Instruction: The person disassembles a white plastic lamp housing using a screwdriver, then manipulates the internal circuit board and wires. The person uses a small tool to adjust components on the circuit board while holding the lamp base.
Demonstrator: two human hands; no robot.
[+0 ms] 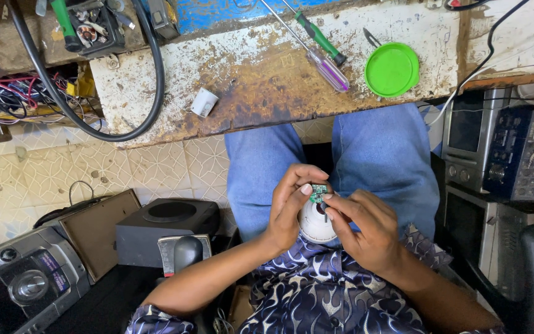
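My left hand (292, 204) and my right hand (366, 226) meet over my lap. Between their fingertips sits a small green circuit board (319, 190), pinched from both sides. Just under it I hold a round white bulb housing (314, 227), cupped mostly by my left hand; much of it is hidden by my fingers. My jeans-clad legs (384, 161) lie below the hands.
A rusty white workbench (261, 74) carries two screwdrivers (322, 55), a green lid (392, 69), a small white cap (204, 102) and a thick black cable (149, 105). A black speaker (168, 232) and a stereo (23, 281) stand on the floor left; stacked electronics (495, 154) right.
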